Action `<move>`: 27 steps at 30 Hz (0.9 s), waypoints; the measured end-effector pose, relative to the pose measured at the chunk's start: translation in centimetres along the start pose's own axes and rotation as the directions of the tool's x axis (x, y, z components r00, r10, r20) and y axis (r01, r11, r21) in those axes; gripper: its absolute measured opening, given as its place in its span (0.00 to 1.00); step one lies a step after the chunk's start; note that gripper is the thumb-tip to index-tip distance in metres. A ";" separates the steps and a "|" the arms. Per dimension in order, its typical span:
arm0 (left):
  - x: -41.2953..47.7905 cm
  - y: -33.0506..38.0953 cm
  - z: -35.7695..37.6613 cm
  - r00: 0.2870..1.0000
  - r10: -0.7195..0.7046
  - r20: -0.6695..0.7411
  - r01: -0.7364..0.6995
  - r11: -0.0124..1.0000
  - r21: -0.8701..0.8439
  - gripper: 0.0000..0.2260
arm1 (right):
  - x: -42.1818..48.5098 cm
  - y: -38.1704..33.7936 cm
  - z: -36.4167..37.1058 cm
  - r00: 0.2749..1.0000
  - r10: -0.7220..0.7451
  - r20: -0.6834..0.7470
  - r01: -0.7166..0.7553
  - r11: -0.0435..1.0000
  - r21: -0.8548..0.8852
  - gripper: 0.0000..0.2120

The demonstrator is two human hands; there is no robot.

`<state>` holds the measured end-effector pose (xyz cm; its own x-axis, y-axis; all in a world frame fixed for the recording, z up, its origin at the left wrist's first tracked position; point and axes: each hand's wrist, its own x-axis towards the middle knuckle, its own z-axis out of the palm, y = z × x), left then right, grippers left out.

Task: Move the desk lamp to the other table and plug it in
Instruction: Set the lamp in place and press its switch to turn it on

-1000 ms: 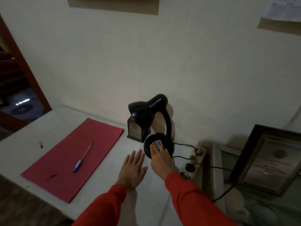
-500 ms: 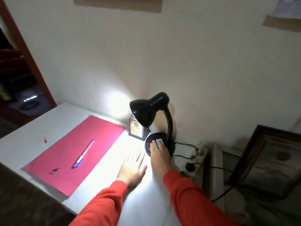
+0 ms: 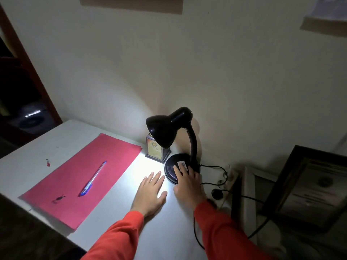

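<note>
Desk lamp (image 3: 173, 141) stands at back of white table (image 3: 24, 166), near wall, lit, shade aimed down at tabletop. Right hand (image 3: 187, 182) rests open on lamp base, fingers by white sticker (image 3: 182, 165), likely where switch sits; grasps nothing. Left hand (image 3: 151, 192) flat on table just beside base, released, probably bracing. Cord (image 3: 212, 167) runs toward power strip (image 3: 228, 180) at table edge. Sticker print too blurred to read. Small plaque (image 3: 156, 150) behind shade, emblem only. Pen (image 3: 93, 178) lies on red folder (image 3: 82, 177).

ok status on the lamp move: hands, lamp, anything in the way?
Right hand flat on lamp base, left hand flat on table. Desk lamp upright, lit. Red folder and pen off left, clear.
</note>
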<state>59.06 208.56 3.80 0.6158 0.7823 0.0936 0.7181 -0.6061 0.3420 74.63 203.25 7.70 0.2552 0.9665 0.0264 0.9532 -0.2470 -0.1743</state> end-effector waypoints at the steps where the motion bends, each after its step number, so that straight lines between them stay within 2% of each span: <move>1: 0.0 0.0 0.0 1.000 -0.001 -0.003 0.001 1.000 -0.005 0.26 | 0.0 0.1 0.0 1.000 -0.005 -0.004 0.005 1.000 -0.003 0.35; 12: 0.0 -0.1 0.0 1.000 -0.012 -0.007 0.012 1.000 -0.010 0.26 | 0.3 0.2 -0.1 0.999 -0.035 -0.018 0.034 0.997 -0.075 0.32; 22: 0.1 -0.2 0.1 1.000 -0.017 -0.009 0.017 1.000 -0.022 0.26 | 0.0 -0.7 -0.5 0.995 -0.012 -0.103 0.000 0.994 -0.110 0.30; 27: -0.1 -0.1 0.0 1.000 -0.005 0.026 0.005 1.000 0.009 0.28 | 0.3 -0.5 -0.2 0.999 -0.034 -0.027 0.031 0.994 -0.108 0.31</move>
<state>58.97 208.53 3.79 0.6200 0.7817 0.0675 0.7242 -0.6033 0.3339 74.29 203.69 7.97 0.2266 0.9722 0.0586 0.9726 -0.2227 -0.0665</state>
